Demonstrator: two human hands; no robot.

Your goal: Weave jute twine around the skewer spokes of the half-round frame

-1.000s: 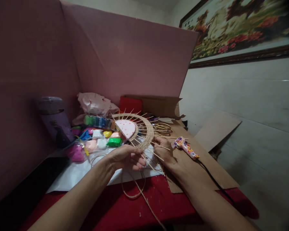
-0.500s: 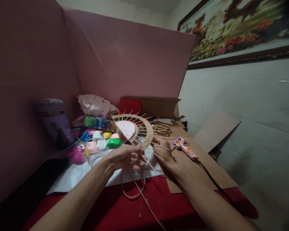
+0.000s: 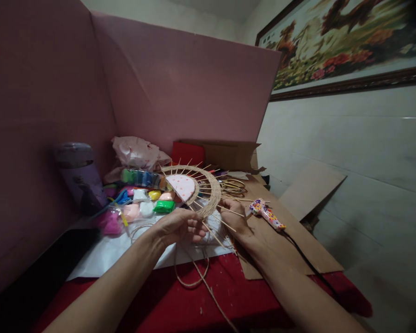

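A half-round weaving of twine and thin sticks (image 3: 215, 189) is held up at the middle of the view. Its inner half-disc (image 3: 183, 187) is white with small pink dots, and bare stick ends fan out past the twine band. My left hand (image 3: 178, 226) pinches the band's lower end between thumb and fingers, the other fingers curled below. At the right edge, my right hand (image 3: 235, 219) closes on the band among the protruding sticks; its fingertips are partly hidden. Loose twine (image 3: 208, 287) loops below the weaving and trails over the red cloth.
A flower-patterned glue gun (image 3: 267, 214) with a black cord lies on the cardboard (image 3: 298, 252) at right. Several coloured clay packs (image 3: 164, 206) sit at left beside a purple tumbler (image 3: 79, 180). Scissors (image 3: 233, 187) lie behind my right hand. Pink panels (image 3: 187, 83) stand behind.
Both hands keep their hold with almost no movement. My left fingers have shifted very slightly at the lower end of the weaving.
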